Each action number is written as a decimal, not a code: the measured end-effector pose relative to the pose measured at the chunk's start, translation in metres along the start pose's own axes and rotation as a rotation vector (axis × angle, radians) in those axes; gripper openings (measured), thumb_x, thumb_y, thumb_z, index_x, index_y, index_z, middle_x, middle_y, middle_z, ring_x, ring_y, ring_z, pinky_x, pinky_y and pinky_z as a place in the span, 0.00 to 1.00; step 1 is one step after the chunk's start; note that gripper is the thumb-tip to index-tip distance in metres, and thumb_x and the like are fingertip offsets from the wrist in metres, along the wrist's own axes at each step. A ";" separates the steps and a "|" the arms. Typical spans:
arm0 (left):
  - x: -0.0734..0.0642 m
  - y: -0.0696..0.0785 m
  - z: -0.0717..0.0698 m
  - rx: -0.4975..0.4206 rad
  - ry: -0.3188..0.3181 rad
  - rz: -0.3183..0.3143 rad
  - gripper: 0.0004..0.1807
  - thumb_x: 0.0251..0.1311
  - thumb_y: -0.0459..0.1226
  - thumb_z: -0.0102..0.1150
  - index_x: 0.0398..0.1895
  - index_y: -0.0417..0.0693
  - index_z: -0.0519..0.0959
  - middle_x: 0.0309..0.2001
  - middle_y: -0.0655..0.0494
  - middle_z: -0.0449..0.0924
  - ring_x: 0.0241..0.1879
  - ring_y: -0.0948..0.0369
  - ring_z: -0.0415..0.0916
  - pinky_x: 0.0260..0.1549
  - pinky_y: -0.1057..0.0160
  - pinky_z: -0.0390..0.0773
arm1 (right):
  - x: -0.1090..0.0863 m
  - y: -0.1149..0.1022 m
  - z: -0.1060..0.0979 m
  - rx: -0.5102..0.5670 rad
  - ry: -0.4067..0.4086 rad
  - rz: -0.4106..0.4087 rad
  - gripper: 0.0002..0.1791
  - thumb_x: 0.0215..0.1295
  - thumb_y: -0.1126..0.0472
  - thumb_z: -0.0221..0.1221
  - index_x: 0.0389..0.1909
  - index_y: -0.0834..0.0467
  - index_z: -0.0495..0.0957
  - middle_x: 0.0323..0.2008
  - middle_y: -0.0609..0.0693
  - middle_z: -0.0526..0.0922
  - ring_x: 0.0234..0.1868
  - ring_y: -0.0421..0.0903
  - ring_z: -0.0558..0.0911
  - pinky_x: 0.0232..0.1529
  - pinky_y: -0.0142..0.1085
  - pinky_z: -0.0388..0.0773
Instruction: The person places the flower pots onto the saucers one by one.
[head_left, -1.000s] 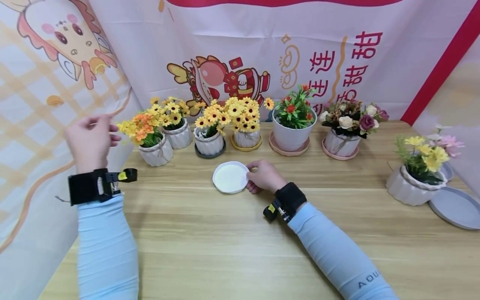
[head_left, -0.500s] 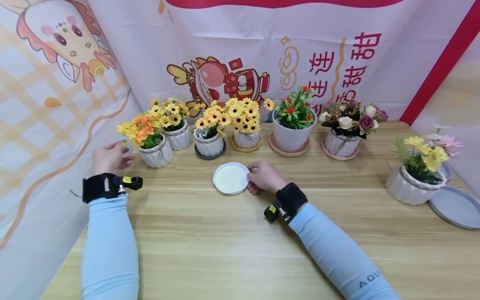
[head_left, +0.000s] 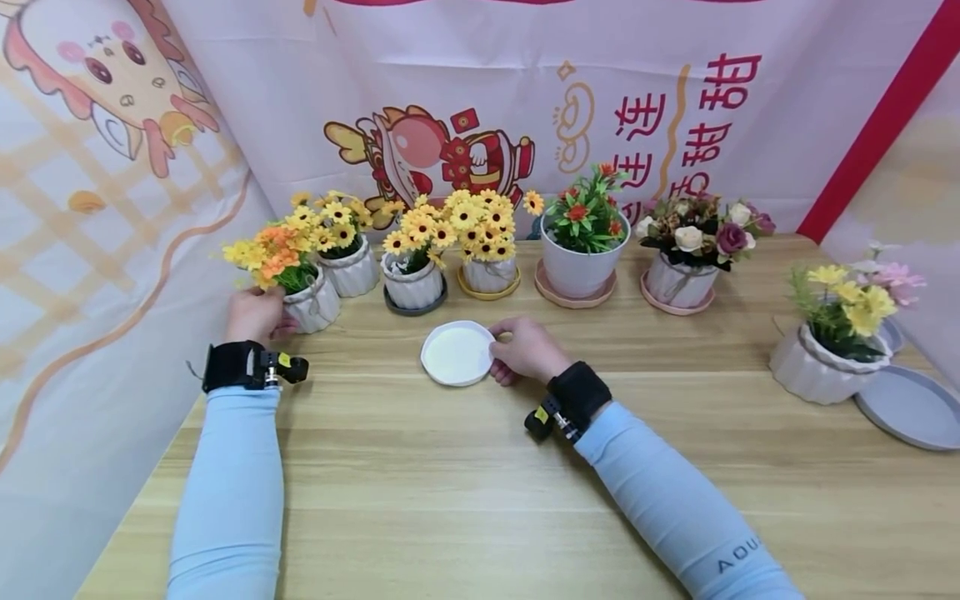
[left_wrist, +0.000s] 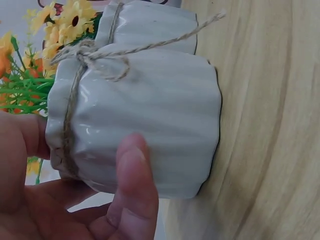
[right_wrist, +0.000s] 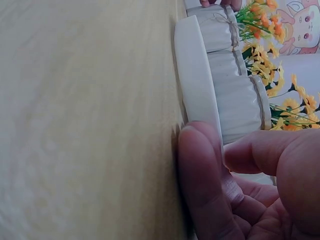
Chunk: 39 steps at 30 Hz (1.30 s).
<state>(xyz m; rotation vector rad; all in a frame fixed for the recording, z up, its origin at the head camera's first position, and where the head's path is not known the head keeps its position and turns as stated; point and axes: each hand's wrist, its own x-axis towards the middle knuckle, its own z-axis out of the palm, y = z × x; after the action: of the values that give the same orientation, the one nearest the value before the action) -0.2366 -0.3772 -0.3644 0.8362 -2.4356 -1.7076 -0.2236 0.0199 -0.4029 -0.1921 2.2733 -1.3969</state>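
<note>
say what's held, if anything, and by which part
The right hand pinches the white saucer by its rim. The left hand is at the leftmost flowerpot; whether it grips cannot be told.

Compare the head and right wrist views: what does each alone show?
Only the head view: the flat, round grey tray and the purple-and-cream flowers.
Only the right wrist view: an edge-on look at the white faceted saucer.
Both: that saucer, the right hand pinching it, and the left hand at the fluted white ceramic pot with orange flowers.

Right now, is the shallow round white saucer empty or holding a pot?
Empty: the head view shows the saucer bare inside, and the right hand pinches its rim.
</note>
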 end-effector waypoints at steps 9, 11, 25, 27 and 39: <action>0.003 -0.004 0.002 -0.074 -0.002 -0.057 0.29 0.74 0.47 0.38 0.72 0.41 0.60 0.22 0.54 0.76 0.22 0.59 0.81 0.31 0.58 0.86 | 0.001 0.001 0.001 0.007 0.008 -0.005 0.20 0.71 0.67 0.54 0.62 0.65 0.73 0.23 0.58 0.84 0.18 0.45 0.82 0.22 0.38 0.84; 0.002 -0.006 0.002 -0.092 -0.003 -0.085 0.27 0.74 0.47 0.37 0.68 0.40 0.62 0.20 0.53 0.76 0.23 0.58 0.82 0.32 0.58 0.87 | 0.001 0.001 0.002 0.011 0.005 -0.010 0.20 0.70 0.68 0.54 0.62 0.65 0.73 0.23 0.58 0.84 0.18 0.45 0.82 0.22 0.38 0.84; 0.001 -0.004 0.004 -0.020 -0.085 -0.012 0.33 0.74 0.42 0.26 0.79 0.45 0.38 0.40 0.40 0.69 0.24 0.57 0.83 0.35 0.56 0.87 | 0.002 0.002 0.002 0.016 0.010 -0.012 0.19 0.70 0.68 0.54 0.61 0.65 0.73 0.22 0.59 0.84 0.17 0.45 0.82 0.21 0.38 0.84; 0.000 -0.003 0.003 -0.005 -0.093 0.000 0.33 0.74 0.42 0.25 0.80 0.48 0.37 0.46 0.39 0.67 0.24 0.57 0.83 0.36 0.56 0.87 | 0.002 0.002 0.002 0.012 0.014 -0.011 0.19 0.71 0.68 0.54 0.61 0.65 0.73 0.22 0.59 0.84 0.17 0.45 0.82 0.21 0.38 0.84; -0.002 -0.001 -0.004 0.126 -0.141 0.117 0.31 0.74 0.37 0.24 0.79 0.41 0.40 0.37 0.44 0.76 0.24 0.54 0.83 0.35 0.51 0.86 | 0.001 0.002 0.003 0.036 0.008 -0.022 0.19 0.70 0.69 0.53 0.61 0.66 0.72 0.21 0.59 0.83 0.16 0.45 0.81 0.20 0.38 0.84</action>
<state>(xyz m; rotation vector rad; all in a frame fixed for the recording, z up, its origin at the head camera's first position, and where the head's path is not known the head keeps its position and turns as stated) -0.2329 -0.3799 -0.3627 0.5897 -2.6494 -1.6387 -0.2228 0.0185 -0.4054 -0.2007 2.2572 -1.4519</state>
